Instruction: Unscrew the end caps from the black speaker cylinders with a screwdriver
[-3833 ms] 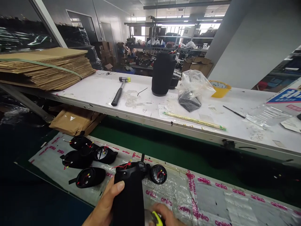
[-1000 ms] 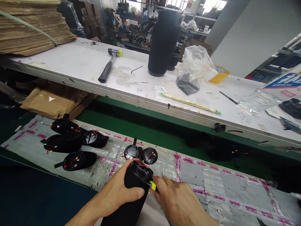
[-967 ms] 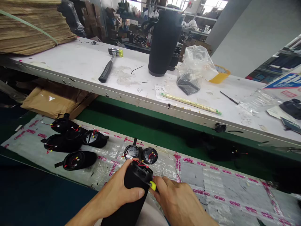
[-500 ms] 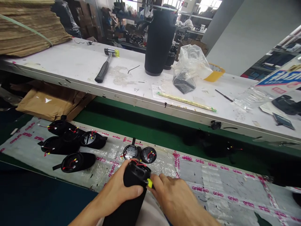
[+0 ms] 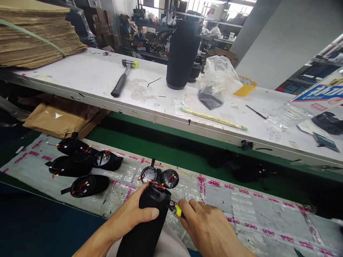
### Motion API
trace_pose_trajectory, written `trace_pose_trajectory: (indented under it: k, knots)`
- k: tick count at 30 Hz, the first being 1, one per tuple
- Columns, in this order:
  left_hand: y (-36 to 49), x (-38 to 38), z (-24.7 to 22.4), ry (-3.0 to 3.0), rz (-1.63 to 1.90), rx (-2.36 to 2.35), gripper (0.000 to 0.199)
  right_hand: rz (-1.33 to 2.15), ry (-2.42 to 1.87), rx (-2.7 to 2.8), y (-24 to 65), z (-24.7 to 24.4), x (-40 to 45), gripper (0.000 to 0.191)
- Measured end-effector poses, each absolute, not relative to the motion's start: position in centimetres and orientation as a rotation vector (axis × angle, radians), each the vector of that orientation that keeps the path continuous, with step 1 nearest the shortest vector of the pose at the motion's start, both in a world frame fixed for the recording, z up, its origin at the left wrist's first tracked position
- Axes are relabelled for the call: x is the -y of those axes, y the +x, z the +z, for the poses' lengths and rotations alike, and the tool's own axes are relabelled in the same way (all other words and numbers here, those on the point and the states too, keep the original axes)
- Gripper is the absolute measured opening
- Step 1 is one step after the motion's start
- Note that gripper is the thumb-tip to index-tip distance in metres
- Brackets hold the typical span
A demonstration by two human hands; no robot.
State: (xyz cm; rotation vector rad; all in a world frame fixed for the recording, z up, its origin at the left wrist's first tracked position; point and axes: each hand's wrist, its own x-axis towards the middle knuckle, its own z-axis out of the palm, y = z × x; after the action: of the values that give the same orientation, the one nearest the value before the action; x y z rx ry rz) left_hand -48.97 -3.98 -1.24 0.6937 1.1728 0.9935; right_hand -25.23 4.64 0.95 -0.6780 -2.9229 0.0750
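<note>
Head view: a black cylindrical housing [image 5: 146,226] is held at bottom centre, its upper end tilted toward the counter [image 5: 91,76] and its body set in front of light-coloured clothing. Around its upper end it is gripped by the left hand [image 5: 136,214], the thumb laid across the front and the other fingers wrapped behind, parted only as far as the body's width. Red wires [image 5: 158,186] are seen at the rim. By the right hand [image 5: 210,221], a tool with a yellow-and-black handle [image 5: 178,210] is grasped in tightly curled fingers, its working end pointed at the housing's right side, just below the rim; whether contact is made cannot be told. Just beyond the rim, two round wired units [image 5: 170,177] are placed side by side on plastic sheeting [image 5: 222,198] printed in pink. Farther left on it, a group of similar black housings [image 5: 91,185] is laid. On the counter are placed a hammer [image 5: 119,84], an upright black cylinder [image 5: 182,57] and a clear plastic bag [image 5: 221,75].
</note>
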Motion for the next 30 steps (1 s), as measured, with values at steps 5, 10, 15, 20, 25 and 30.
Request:
trace_pose_trajectory:
  k: [5, 10, 15, 20, 25, 30]
  knots:
    - [-48.7, 3.8, -1.1, 0.740, 1.016, -1.226, 0.071, 0.021, -0.682, 2.938, -25.5, 1.8, -5.1, 0.032]
    - [-50.7, 4.5, -0.9, 0.766, 0.993, -1.454, 0.091, 0.194, -0.805, 2.750, -24.3, 1.6, -5.5, 0.019]
    - [-53.7, 6.5, -1.6, 0.998, 0.797, -1.954, 0.084, 0.371, -1.038, 2.719, -21.9, 0.3, -5.8, 0.022]
    - [-54.7, 8.1, -5.0, 1.125, 0.690, -2.233, 0.071, 0.465, -1.132, 2.716, -21.0, -1.5, -6.3, 0.022]
    - [-55.3, 6.8, -9.1, 0.999, 0.778, -2.438, 0.072, 0.519, -1.198, 2.752, -21.0, -2.8, -7.4, 0.019]
    - [-55.8, 3.6, -11.2, 0.996, 0.862, -2.439, 0.074, 0.545, -1.472, 2.748, -21.3, -2.5, -9.4, 0.021]
